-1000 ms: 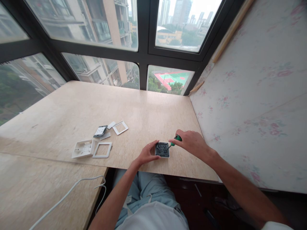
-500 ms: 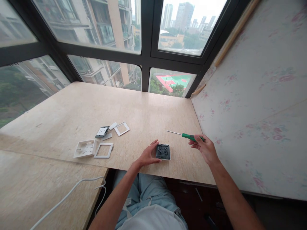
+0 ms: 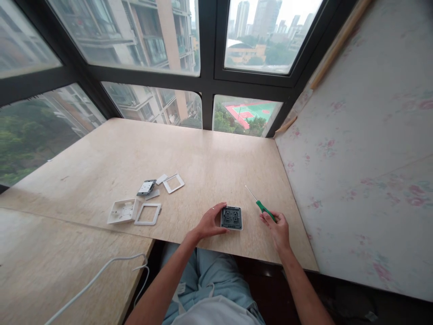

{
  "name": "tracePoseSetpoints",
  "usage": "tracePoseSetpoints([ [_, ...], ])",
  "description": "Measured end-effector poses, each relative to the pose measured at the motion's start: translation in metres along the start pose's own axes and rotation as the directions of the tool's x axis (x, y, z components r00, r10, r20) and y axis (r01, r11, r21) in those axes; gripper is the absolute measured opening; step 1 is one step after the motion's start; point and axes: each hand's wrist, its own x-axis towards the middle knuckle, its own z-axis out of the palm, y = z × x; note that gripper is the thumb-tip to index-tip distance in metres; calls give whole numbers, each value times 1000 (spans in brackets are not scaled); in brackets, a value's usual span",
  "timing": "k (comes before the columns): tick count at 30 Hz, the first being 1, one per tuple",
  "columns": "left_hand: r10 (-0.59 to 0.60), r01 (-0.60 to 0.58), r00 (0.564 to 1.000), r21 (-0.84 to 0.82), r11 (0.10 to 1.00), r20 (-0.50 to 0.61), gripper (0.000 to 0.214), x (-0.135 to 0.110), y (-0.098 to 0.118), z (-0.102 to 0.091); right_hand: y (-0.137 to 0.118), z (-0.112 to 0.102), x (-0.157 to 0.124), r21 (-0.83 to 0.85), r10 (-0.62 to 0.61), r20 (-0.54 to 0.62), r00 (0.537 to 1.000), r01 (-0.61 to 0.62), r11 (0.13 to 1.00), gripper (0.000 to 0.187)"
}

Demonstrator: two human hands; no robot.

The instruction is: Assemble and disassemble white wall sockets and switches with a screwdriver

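Note:
A square wall switch (image 3: 232, 218) with a dark inner face and white rim lies flat near the front edge of the sill. My left hand (image 3: 210, 222) grips its left side, thumb at the near edge and fingers at the far edge. In my right hand (image 3: 276, 225) is a screwdriver (image 3: 264, 210) with a green handle. Its thin metal shaft points up and to the left, away from the switch. The tip is apart from everything.
Left of my hands lie a white mounting box (image 3: 122, 211), a white square frame (image 3: 148, 214), a second frame (image 3: 173, 183), a switch module (image 3: 146, 187) and small white plates (image 3: 161, 179). A white cable (image 3: 98, 279) runs at lower left. A papered wall (image 3: 365, 171) stands at right, windows behind.
My right hand has moved left and down with the screwdriver, which now slants more steeply. My left hand stays on the switch. The view has shifted slightly.

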Motion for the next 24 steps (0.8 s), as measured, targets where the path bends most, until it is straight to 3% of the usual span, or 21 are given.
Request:
tracePoseSetpoints([
  [3,-13,13,1000,-42,999,-4,93,0,2,-1,7,-1,-2,-145,-47,-1,999,46,988,51],
  [8,-39,39,999,-48,998,1,91,0,4,-1,10,-3,-7,-439,-161,-22,987,136,888,47],
  [15,-32,32,999,8,999,21,90,0,4,-2,7,2,-13,-522,-186,-49,981,134,842,45],
  [24,-18,17,999,30,999,37,89,-1,6,-3,9,2,-15,-566,-222,-2,975,182,804,43],
])
